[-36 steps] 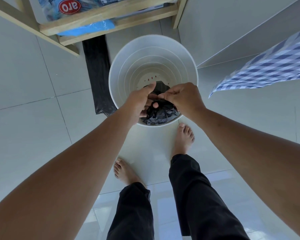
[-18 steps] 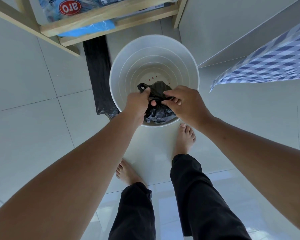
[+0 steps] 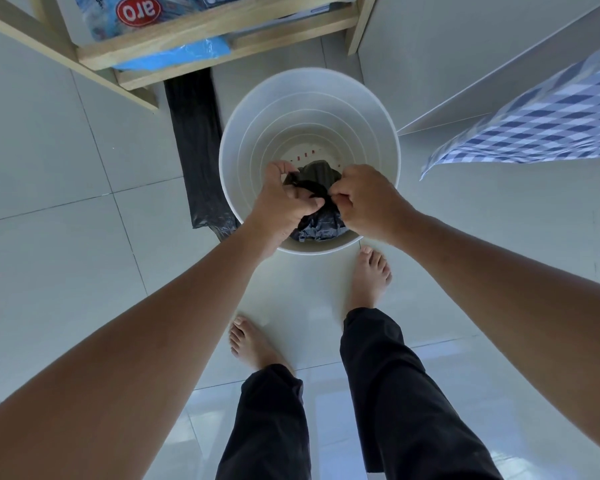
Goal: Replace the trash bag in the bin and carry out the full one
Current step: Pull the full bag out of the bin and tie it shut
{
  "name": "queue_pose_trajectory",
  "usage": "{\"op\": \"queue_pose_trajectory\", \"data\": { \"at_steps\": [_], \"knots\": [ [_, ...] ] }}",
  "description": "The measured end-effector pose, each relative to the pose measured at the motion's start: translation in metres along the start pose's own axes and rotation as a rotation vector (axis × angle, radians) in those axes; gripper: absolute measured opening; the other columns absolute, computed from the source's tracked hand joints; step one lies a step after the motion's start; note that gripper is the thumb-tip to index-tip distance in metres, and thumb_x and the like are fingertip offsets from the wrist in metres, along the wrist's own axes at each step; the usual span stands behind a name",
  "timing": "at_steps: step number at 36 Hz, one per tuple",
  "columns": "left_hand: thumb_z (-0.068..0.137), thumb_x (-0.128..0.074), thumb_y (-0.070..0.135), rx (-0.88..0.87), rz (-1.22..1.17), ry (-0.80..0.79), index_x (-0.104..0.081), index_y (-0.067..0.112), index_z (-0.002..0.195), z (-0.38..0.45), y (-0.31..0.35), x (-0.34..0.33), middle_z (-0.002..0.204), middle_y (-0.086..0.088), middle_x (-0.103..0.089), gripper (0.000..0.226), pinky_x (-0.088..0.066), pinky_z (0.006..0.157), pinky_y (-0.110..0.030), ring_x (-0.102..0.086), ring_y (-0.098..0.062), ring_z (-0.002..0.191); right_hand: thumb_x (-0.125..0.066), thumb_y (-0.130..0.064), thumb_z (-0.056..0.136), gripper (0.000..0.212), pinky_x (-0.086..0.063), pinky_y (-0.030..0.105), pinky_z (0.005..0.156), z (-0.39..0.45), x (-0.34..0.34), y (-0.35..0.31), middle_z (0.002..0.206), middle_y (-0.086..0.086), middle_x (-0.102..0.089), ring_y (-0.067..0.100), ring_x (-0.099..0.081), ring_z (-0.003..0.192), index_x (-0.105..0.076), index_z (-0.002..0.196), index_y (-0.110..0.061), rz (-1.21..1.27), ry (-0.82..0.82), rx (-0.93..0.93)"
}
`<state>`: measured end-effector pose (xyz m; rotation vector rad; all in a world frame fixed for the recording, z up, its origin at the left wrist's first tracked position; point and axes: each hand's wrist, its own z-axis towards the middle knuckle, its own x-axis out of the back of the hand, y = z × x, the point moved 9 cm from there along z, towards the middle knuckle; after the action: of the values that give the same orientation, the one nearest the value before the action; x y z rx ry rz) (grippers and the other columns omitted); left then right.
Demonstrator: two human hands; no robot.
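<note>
While both hands work over the white bin [image 3: 250,133], a small black trash bag [image 3: 317,225], crumpled and glossy with its top gathered into twisted strips, hangs inside the bin's mouth at its six o'clock side. The left hand [image 3: 283,202] curls its fingers around one strip; the right hand [image 3: 364,199] pinches the other, knuckles nearly touching. Pale ribbed walls show around the bag. At nine o'clock from the bin, a flat black bag [image 3: 196,147] lies on the tiled floor [image 3: 66,254].
</note>
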<state>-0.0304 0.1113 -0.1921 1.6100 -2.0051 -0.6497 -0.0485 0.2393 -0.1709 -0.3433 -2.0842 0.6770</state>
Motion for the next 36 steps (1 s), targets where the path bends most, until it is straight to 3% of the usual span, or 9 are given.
{"op": "queue_pose_trajectory", "data": {
  "at_steps": [4, 6, 11, 14, 18, 23, 27, 32, 36],
  "knots": [
    [0.081, -0.066, -0.012, -0.108, 0.021, 0.059, -0.036, 0.018, 0.101, 0.0, 0.006, 0.006, 0.078, -0.019, -0.056, 0.047, -0.05, 0.068, -0.031, -0.052, -0.023, 0.075, -0.052, -0.002, 0.091, 0.022, -0.031, 0.024, 0.062, 0.003, 0.005, 0.004, 0.08, 0.011, -0.056, 0.026, -0.054, 0.081, -0.074, 0.089, 0.001, 0.134, -0.065, -0.072],
    [0.08, -0.066, -0.011, -0.137, 0.029, 0.106, -0.033, 0.019, 0.098, 0.0, 0.008, 0.009, 0.073, -0.016, -0.058, 0.048, -0.05, 0.07, -0.038, -0.055, -0.022, 0.072, -0.056, -0.006, 0.094, 0.021, -0.036, 0.015, 0.067, 0.004, 0.005, 0.009, 0.088, 0.004, -0.061, 0.017, -0.056, 0.086, -0.075, 0.102, -0.004, 0.256, -0.092, -0.133],
    [0.079, -0.063, -0.007, -0.179, 0.046, 0.168, -0.033, 0.021, 0.093, -0.001, 0.01, 0.012, 0.082, -0.025, -0.068, 0.044, -0.053, 0.065, -0.043, -0.062, -0.025, 0.07, -0.064, -0.008, 0.093, 0.021, -0.046, 0.026, 0.093, 0.003, -0.002, 0.015, 0.098, 0.007, -0.07, 0.017, -0.062, 0.096, -0.071, 0.112, -0.004, 0.629, -0.167, -0.274],
    [0.077, -0.058, -0.008, -0.301, 0.134, 0.184, -0.047, 0.021, 0.077, -0.003, 0.016, 0.012, 0.073, -0.022, -0.062, 0.031, -0.05, 0.065, -0.048, -0.058, -0.031, 0.066, -0.064, -0.005, 0.091, 0.016, -0.044, 0.031, 0.094, -0.001, -0.015, 0.016, 0.097, 0.014, -0.067, 0.021, -0.059, 0.094, -0.071, 0.105, -0.002, 0.841, -0.24, -0.351],
    [0.084, -0.058, -0.012, -0.401, 0.167, 0.178, -0.07, 0.004, 0.083, -0.01, 0.02, 0.011, 0.088, -0.012, -0.075, 0.02, -0.058, 0.083, -0.041, -0.072, -0.021, 0.084, -0.055, -0.002, 0.092, 0.008, -0.037, 0.027, 0.076, -0.008, -0.028, 0.017, 0.082, 0.013, -0.048, 0.021, -0.041, 0.075, -0.063, 0.093, 0.0, 1.121, -0.286, -0.46],
    [0.088, -0.06, 0.003, -0.357, 0.175, 0.139, -0.075, 0.005, 0.103, -0.01, 0.014, 0.009, 0.104, -0.004, -0.075, 0.021, -0.057, 0.093, -0.038, -0.071, -0.012, 0.098, -0.063, -0.016, 0.082, 0.043, -0.035, 0.039, 0.092, -0.011, -0.032, 0.031, 0.103, 0.017, -0.046, 0.025, -0.039, 0.099, -0.056, 0.119, 0.004, 1.2, -0.181, -0.552],
    [0.084, -0.07, 0.03, -0.374, 0.268, 0.106, -0.074, 0.009, 0.107, -0.012, 0.016, 0.003, 0.111, 0.0, -0.073, 0.031, -0.056, 0.093, -0.039, -0.068, -0.011, 0.104, -0.058, -0.01, 0.094, 0.018, -0.036, 0.033, 0.084, -0.01, -0.033, 0.036, 0.087, 0.012, -0.048, 0.024, -0.04, 0.081, -0.064, 0.106, 0.001, 1.135, -0.171, -0.559],
    [0.086, -0.071, 0.019, -0.466, 0.32, 0.116, -0.075, 0.009, 0.105, -0.014, 0.028, 0.0, 0.107, -0.004, -0.069, 0.022, -0.051, 0.097, -0.038, -0.064, -0.018, 0.106, -0.057, -0.015, 0.097, 0.012, -0.033, 0.031, 0.074, -0.007, -0.035, 0.037, 0.076, 0.002, -0.047, 0.013, -0.037, 0.068, -0.067, 0.1, -0.01, 1.021, -0.224, -0.57],
    [0.09, -0.068, 0.021, -0.436, 0.404, 0.057, -0.07, 0.009, 0.117, -0.006, 0.025, -0.005, 0.114, -0.007, -0.06, 0.029, -0.04, 0.094, -0.008, -0.057, -0.012, 0.108, -0.056, -0.013, 0.097, 0.013, -0.032, 0.033, 0.074, -0.007, -0.033, 0.038, 0.073, 0.001, -0.046, 0.014, -0.037, 0.067, -0.065, 0.088, -0.012, 1.037, -0.239, -0.569]
  ]
}}
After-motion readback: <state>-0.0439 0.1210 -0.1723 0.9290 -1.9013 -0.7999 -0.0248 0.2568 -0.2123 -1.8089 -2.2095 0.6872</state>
